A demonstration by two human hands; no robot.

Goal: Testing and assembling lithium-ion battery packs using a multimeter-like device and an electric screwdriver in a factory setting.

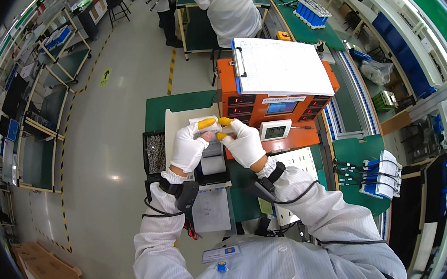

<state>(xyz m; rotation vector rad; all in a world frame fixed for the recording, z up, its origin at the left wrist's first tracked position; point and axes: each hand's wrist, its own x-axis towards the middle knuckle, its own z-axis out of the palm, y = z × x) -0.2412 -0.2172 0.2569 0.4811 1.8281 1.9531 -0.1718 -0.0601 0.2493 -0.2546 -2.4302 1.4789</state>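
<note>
My left hand (189, 146) and my right hand (244, 141) meet above the bench, both in white gloves with yellow fingertip covers. Their fingers are bent into a pinch, fingertips close together. A small whitish piece (213, 129) shows between them, too little of it visible to name. Just below the fingertips is a black holder with a white roll (213, 165). Left of it, a black tray (155, 153) is filled with many small metal parts. A pale open box (170, 124) sits behind my left hand.
An orange instrument box (285, 107) with red displays stands to the right, a clipboard with paper (281, 65) on top and a small white digital clock (275, 129) in front. Blue-and-white battery packs (381, 176) with black cables lie further right. Two people in white coats are beyond.
</note>
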